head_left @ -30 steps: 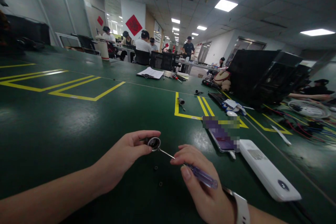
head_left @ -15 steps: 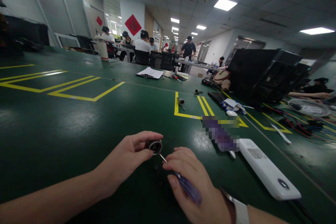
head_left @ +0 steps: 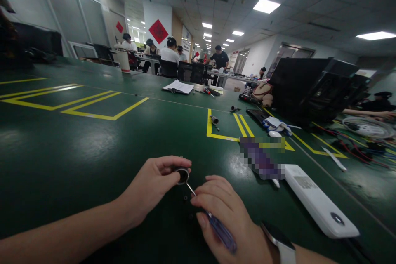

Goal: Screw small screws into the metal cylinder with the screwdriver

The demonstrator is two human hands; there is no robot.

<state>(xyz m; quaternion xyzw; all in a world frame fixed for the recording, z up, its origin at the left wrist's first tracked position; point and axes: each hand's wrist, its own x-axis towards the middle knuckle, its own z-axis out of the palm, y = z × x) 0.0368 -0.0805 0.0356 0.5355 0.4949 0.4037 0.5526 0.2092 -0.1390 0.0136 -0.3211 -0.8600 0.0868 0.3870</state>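
Note:
My left hand [head_left: 154, 183] pinches a small round metal part [head_left: 182, 174] between thumb and fingers, just above the green table [head_left: 93, 148]. My right hand [head_left: 227, 214] is closed round a small screwdriver with a purple handle [head_left: 221, 233]. Its thin shaft points up and left, with the tip at the round part's open face. Two tiny dark bits, perhaps screws [head_left: 185, 198], lie on the table under the hands. A watch sits on my right wrist.
A white flat device [head_left: 320, 206] and a blurred phone [head_left: 261, 159] lie to the right. Black equipment [head_left: 309, 88] and loose cables [head_left: 361, 140] are at the far right. Papers [head_left: 178, 86] and small parts lie further back. Several people sit at distant tables.
My right hand has drawn closer to the round part and turned the screwdriver handle down towards me. The left hand has held the part almost still.

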